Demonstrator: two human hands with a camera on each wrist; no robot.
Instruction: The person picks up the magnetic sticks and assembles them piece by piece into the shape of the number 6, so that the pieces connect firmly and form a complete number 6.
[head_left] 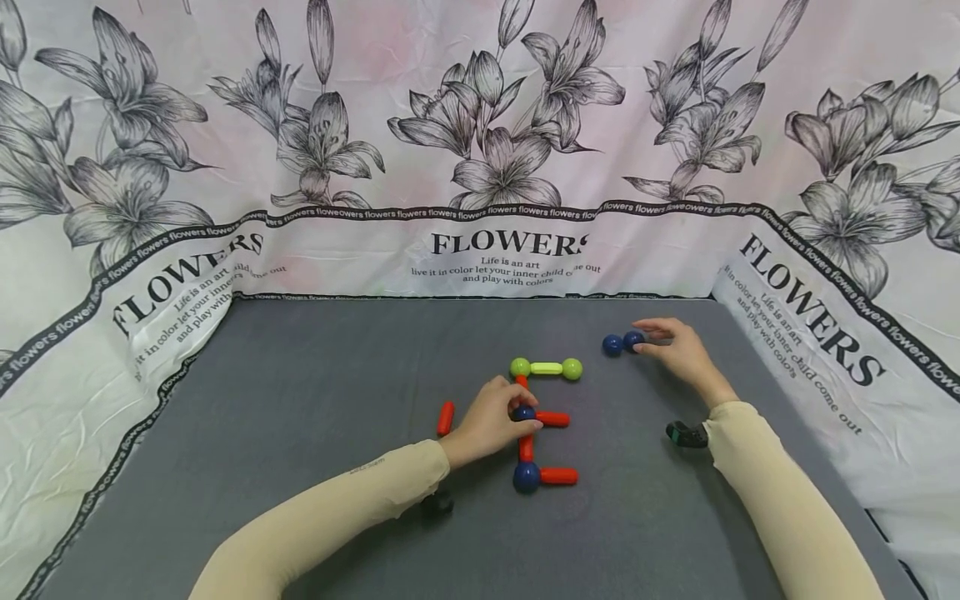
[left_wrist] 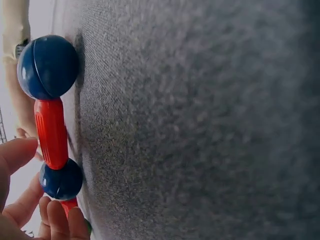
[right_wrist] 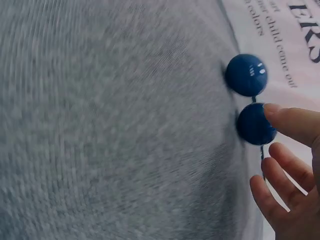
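My left hand (head_left: 491, 419) grips a small blue ball (head_left: 522, 412) at the middle of a built E-like shape. Red rods (head_left: 526, 448) run up and down from that ball, and another red rod (head_left: 553, 419) points right. At the shape's lower corner is a blue ball (head_left: 527, 477) with a red rod (head_left: 559, 476); along its top lie a green rod (head_left: 546, 368) and two green balls (head_left: 572, 369). Farther right, my right hand (head_left: 678, 354) holds a blue ball (right_wrist: 255, 125) at its thumb; the index finger is hidden in the right wrist view. A second blue ball (right_wrist: 246, 75) sits beside it.
A loose red rod (head_left: 446, 418) lies left of the shape, close to my left wrist. The grey table (head_left: 315, 375) is bordered at the back and sides by a flower-printed white cloth (head_left: 337, 258). Dark wrist cameras (head_left: 686, 434) hang under both wrists.
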